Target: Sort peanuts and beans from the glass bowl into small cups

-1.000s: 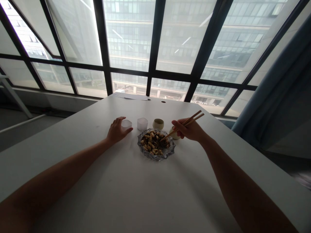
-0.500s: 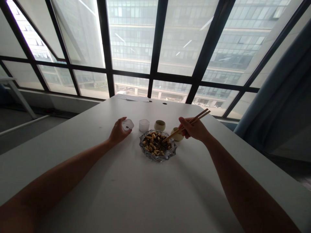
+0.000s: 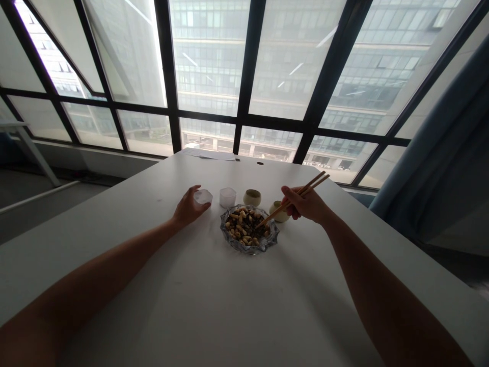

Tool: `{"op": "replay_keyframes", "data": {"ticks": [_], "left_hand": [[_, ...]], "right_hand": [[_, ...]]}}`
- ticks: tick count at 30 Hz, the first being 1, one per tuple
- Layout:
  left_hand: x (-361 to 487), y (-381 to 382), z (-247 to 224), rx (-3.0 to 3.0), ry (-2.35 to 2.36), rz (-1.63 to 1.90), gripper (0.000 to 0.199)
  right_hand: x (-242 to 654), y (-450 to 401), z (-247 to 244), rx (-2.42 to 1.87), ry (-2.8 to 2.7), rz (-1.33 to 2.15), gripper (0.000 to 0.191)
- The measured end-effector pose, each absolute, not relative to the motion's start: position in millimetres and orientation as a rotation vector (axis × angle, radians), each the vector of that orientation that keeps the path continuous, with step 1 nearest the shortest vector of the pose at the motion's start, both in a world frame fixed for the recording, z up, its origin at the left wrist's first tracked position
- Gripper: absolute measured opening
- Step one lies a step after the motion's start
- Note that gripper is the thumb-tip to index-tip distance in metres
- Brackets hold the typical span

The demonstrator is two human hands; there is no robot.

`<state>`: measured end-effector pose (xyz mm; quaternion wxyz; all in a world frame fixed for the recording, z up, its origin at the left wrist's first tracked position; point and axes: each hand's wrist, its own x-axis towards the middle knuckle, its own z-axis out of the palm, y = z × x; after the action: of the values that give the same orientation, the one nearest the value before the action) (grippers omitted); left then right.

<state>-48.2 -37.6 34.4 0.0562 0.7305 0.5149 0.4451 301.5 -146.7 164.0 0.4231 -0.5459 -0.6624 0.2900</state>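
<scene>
A left hand [image 3: 185, 209] curves its fingers around a translucent cup [image 3: 203, 197], thumb along the near side, to the left of a scalloped glass bowl [image 3: 250, 250] on a white worktop [image 3: 191, 306]; whether that cup is lifted or resting cannot be told. The bowl carries what look like peanuts [image 3: 239, 229] mixed with dark seeds [image 3: 251, 221]. From the bowl's right, the right hand [image 3: 307, 205] grips a pair of wooden chopsticks [image 3: 275, 213], its fingers closed on the shafts and the tips down among the contents. Just beyond the bowl's far edge sit a second translucent cup [image 3: 228, 198], toward the left, and a pale green cup [image 3: 252, 198]; another green cup [image 3: 281, 216] stands just right of the bowl, partly behind the chopsticks.

The step in hand appears to be picking through the mix; no piece can be seen clearly pinched. A clean pick would call for the tips to straddle a single piece and close evenly, with the left hand steady, since smooth shells may roll and small seeds could slip between the sticks.
</scene>
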Motion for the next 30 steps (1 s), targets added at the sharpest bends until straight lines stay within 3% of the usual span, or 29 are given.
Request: {"op": "replay_keyframes", "data": {"ticks": [7,12,21,24,30], "left_hand": [[-44,-30,69,2.280,1.786,0.991,0.086],[21,-23,107,2.649,1.559,0.818,0.079],[121,-3,116,2.565,1.515,0.204,0.098],[127,1,112,2.556,1.496,0.230,0.089],[124,6,104,2.925,1.209,0.613,0.071]], "right_hand": [[318,-135,161,-1.305,-1.367,0.626,0.062],[318,-137,159,-1.245,-1.439,0.537,0.065],[322,-136,157,-1.253,-1.365,0.369,0.066],[323,-136,157,-1.246,-1.356,0.358,0.065],[320,-137,158,-1.193,-1.319,0.249,0.062]]}}
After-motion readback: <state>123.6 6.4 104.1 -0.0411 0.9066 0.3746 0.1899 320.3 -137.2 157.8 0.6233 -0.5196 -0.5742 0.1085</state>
